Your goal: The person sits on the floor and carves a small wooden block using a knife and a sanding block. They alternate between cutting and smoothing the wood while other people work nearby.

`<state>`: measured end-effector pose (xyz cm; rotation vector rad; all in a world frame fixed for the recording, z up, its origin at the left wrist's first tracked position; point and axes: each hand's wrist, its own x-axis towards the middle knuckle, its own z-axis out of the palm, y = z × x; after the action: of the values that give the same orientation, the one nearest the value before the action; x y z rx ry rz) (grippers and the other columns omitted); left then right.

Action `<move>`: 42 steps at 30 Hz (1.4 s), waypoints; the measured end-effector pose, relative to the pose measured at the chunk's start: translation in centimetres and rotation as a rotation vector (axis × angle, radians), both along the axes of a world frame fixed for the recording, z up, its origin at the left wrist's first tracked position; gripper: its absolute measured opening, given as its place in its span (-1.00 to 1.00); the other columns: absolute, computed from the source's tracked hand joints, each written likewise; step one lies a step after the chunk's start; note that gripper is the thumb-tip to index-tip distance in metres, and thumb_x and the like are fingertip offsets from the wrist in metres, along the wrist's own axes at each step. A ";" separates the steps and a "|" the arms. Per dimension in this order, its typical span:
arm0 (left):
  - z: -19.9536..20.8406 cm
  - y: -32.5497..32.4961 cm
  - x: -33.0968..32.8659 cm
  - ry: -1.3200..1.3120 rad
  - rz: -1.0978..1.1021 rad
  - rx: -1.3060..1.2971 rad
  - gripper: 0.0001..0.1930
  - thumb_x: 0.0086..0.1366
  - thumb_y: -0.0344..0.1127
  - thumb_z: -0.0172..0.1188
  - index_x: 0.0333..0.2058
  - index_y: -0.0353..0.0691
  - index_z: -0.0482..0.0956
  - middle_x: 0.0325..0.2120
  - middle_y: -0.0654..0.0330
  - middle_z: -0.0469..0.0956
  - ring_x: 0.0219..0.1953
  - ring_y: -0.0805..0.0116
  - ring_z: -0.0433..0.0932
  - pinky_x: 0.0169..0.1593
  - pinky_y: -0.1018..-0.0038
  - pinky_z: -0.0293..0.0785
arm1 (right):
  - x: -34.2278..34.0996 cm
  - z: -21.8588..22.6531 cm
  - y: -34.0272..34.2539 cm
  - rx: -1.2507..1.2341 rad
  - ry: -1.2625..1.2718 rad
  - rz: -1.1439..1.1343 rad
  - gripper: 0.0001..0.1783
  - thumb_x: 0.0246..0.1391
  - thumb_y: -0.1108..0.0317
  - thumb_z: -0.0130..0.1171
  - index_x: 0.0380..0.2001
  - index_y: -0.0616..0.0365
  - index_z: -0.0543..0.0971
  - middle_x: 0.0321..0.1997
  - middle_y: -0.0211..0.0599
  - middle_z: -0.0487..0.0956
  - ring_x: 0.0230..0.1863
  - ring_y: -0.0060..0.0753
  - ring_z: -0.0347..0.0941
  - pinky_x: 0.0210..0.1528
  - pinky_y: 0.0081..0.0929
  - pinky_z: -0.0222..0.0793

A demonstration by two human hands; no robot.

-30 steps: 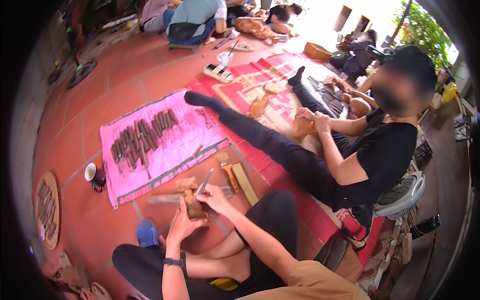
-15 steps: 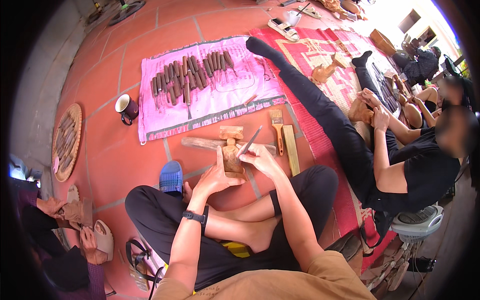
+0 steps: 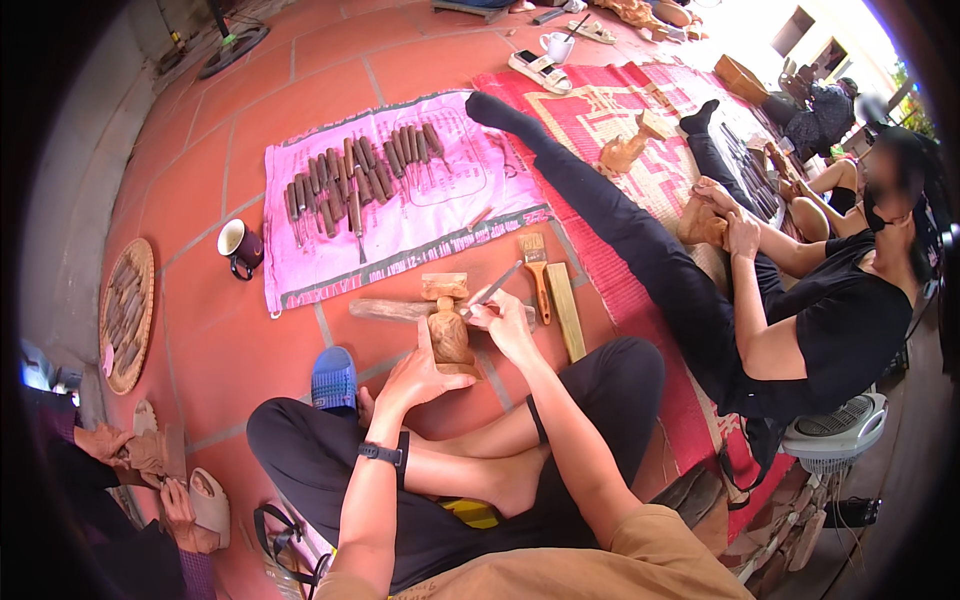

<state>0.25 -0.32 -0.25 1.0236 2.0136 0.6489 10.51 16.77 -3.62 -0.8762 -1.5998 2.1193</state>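
Observation:
My left hand [image 3: 418, 378] is closed around the lower left side of a brown wood carving [image 3: 452, 338] with a rounded body, a narrow neck and a flat block on top. The carving tilts against a wooden bar [image 3: 388, 309] lying crosswise on the floor. A slim grey pencil-like stick [image 3: 495, 282] is pinched in my right hand [image 3: 508, 325], its lower end at the carving's right side near the neck. Whether that end touches the wood I cannot tell. A flat brush [image 3: 536, 268] and a wooden strip [image 3: 566, 312] lie to the right.
Several wooden-handled carving tools [image 3: 345, 180] rest on a pink cloth [image 3: 470, 185]. A mug [image 3: 240, 247] and a basket of tools [image 3: 128, 315] stand left, a blue slipper [image 3: 334, 378] nearer. People sit both sides; the right one's leg [image 3: 620, 220] stretches over a red mat [image 3: 660, 345].
The whole view has shifted slightly, so the floor things appear farther left and lower. The stick's lower end has moved up the carving toward its neck. Both hands keep their holds.

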 end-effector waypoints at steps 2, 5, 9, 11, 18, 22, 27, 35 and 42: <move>0.2 0.0 0.1 -0.023 0.013 0.004 0.45 -0.15 0.16 0.47 0.35 -0.54 -0.44 0.11 -0.29 0.42 0.18 -0.11 0.44 0.18 0.23 0.39 | 0.4 0.2 0.2 0.004 0.024 0.075 -0.94 0.17 0.60 0.15 -0.33 0.23 0.57 -0.19 -0.34 0.62 -0.07 -0.43 0.55 0.07 -0.42 0.40; 1.1 0.1 0.3 -0.053 0.027 -0.008 0.45 -0.15 0.17 0.47 0.35 -0.55 -0.43 0.08 -0.30 0.45 0.15 -0.14 0.46 0.16 0.22 0.40 | 1.2 -0.2 -0.1 0.124 0.118 0.259 -0.95 0.16 0.60 0.15 -0.33 0.24 0.57 -0.28 -0.37 0.61 -0.03 -0.43 0.54 0.07 -0.43 0.37; 1.3 0.6 0.2 0.004 0.005 -0.069 0.44 -0.14 0.17 0.48 0.35 -0.54 -0.42 0.06 -0.34 0.46 0.14 -0.19 0.46 0.15 0.22 0.41 | 0.6 -0.5 0.6 0.118 0.075 -0.067 -0.97 0.19 0.60 0.12 -0.31 0.29 0.52 -0.29 -0.33 0.57 -0.15 -0.43 0.59 -0.17 -0.50 0.52; 0.4 -0.2 0.2 0.058 -0.002 -0.041 0.45 -0.12 0.19 0.46 0.34 -0.54 -0.45 0.04 -0.35 0.47 0.14 -0.19 0.47 0.16 0.22 0.40 | 1.1 -0.1 1.8 -0.001 0.162 -0.224 -0.97 0.24 0.53 0.08 -0.27 0.24 0.50 -0.29 -0.34 0.54 -0.19 -0.40 0.61 -0.19 -0.49 0.55; 1.8 -0.3 0.5 -0.019 0.022 -0.012 0.46 -0.10 0.18 0.47 0.31 -0.64 -0.47 0.04 -0.23 0.52 0.14 -0.05 0.50 0.17 0.30 0.40 | 4.1 5.6 10.0 0.053 0.174 -0.404 -0.82 0.34 0.26 0.02 -0.28 0.11 0.47 -0.29 -0.38 0.53 -0.20 -0.38 0.62 -0.13 -0.40 0.52; 2.8 0.7 1.0 0.058 -0.022 -0.093 0.45 -0.09 0.21 0.46 0.32 -0.61 -0.46 0.08 -0.26 0.47 0.16 -0.07 0.48 0.18 0.30 0.40 | 8.4 4.0 17.8 0.605 -0.165 -0.463 -0.84 0.27 0.28 -0.01 -0.32 0.12 0.46 -0.37 -0.37 0.51 -0.28 -0.38 0.61 -0.21 -0.36 0.55; 2.8 0.7 0.8 0.066 -0.043 -0.118 0.48 -0.09 0.26 0.45 0.32 -0.59 -0.51 0.08 -0.28 0.47 0.15 -0.09 0.48 0.19 0.29 0.39 | 11.8 0.3 21.5 0.075 -0.063 -0.720 -0.77 0.27 0.20 0.06 -0.37 0.13 0.50 -0.50 -0.42 0.48 -0.38 -0.45 0.61 -0.34 -0.50 0.57; 2.7 0.2 1.0 0.095 -0.032 -0.121 0.48 -0.09 0.27 0.44 0.34 -0.55 -0.50 0.09 -0.26 0.47 0.16 -0.07 0.48 0.19 0.28 0.39 | 9.3 -0.9 21.4 0.008 0.031 -0.776 -0.75 0.29 0.19 0.10 -0.37 0.12 0.55 -0.47 -0.41 0.52 -0.39 -0.48 0.58 -0.31 -0.48 0.58; 2.8 0.4 1.0 0.110 -0.046 -0.136 0.48 -0.09 0.27 0.44 0.33 -0.56 -0.50 0.09 -0.26 0.47 0.16 -0.10 0.48 0.19 0.27 0.39 | 8.1 -1.2 19.6 0.011 -0.014 -0.634 -0.80 0.24 0.22 0.17 -0.39 0.10 0.56 -0.43 -0.43 0.56 -0.42 -0.61 0.51 -0.28 -0.54 0.51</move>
<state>1.27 0.12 2.50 1.0406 2.0909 0.4329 18.60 36.40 -4.85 -1.2003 -1.1278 1.6509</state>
